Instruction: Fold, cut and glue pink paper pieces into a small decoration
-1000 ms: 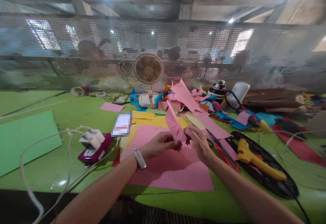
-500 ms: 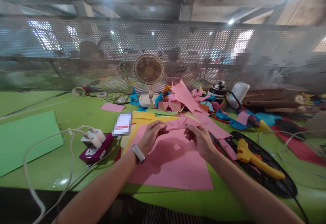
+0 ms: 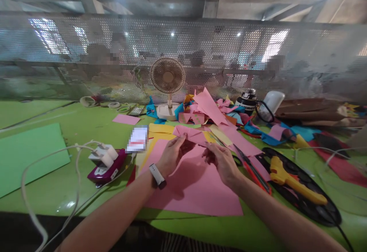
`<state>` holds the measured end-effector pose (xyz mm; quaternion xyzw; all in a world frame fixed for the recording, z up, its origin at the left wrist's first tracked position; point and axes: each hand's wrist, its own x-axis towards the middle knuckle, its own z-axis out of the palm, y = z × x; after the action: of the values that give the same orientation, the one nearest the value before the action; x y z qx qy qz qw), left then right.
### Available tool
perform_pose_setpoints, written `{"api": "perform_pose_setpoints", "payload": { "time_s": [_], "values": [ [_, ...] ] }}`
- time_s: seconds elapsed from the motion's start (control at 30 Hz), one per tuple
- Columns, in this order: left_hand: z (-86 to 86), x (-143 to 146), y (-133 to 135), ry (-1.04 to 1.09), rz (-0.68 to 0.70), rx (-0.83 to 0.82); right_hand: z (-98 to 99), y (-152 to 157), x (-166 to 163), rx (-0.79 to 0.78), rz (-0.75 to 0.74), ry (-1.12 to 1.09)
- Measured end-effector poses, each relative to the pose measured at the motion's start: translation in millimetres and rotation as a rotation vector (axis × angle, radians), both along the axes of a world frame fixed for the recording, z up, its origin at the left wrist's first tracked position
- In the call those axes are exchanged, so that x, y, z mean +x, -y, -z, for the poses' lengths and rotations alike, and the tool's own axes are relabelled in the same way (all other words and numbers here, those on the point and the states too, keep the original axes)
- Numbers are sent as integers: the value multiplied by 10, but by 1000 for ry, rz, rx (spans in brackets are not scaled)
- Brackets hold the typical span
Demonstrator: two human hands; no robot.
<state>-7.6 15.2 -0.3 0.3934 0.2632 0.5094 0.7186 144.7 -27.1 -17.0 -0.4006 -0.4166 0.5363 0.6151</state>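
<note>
One folded pink paper point(image 3: 187, 132) in play, raised over the far part of a large flat pink sheet point(image 3: 197, 196), mid worktop point(image 3: 94, 127). Left hand point(image 3: 171, 155) closed in a pinch on its near edge, thumb on top, fingers tucked under. Right hand point(image 3: 223, 162) half curled, thumb and index close together at the paper's right corner; cannot tell if it grips or only touches. Pale-banded watch point(image 3: 156, 173) on left wrist. Yellow paper point(image 3: 162, 128) pokes out beyond the pink sheet, far side. Left of that: phone point(image 3: 138, 138), screen blurred out; nearer and further left, purple socket block point(image 3: 122, 159) with white plugs point(image 3: 106, 155) in it. Green sheet point(image 3: 30, 160) far left. Right of right hand: red-and-black cutting tool point(image 3: 254, 172), then yellow glue gun point(image 3: 296, 183) lying on black tray point(image 3: 327, 214). Far middle: fan point(image 3: 168, 75) upright, coloured paper scraps point(image 3: 208, 104) heaped to its right, black bottle point(image 3: 246, 102) beyond
</note>
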Motion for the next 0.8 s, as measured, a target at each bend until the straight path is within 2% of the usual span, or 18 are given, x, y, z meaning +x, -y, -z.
{"api": "perform_pose_setpoints", "payload": {
  "time_s": [0.07,0.23,0.3,0.4,0.43,0.5,0.6,0.67,0.8],
  "values": [
    [-2,-30,-37,-2,-11,-20,-10,7,7,6,-49,62],
    [23,-44,-73,1,33,7,-56,84,-32,35,-305,324],
    [17,-60,-80,-23,47,20,-82,108,-6,170,-192,474],
    [-5,-102,-83,-102,96,19,-131,126,88,509,231,709],
    [-12,-114,-80,-137,121,17,-148,129,119,615,315,796],
    [-19,-128,-65,-201,168,18,-174,130,164,774,309,1003],
    [-23,-123,-38,-238,227,42,-180,112,179,884,162,1273],
    [-26,-111,-25,-241,244,53,-163,87,179,904,127,1341],
    [-32,-92,-14,-269,270,57,-115,39,196,872,110,1328]
  ]
}}
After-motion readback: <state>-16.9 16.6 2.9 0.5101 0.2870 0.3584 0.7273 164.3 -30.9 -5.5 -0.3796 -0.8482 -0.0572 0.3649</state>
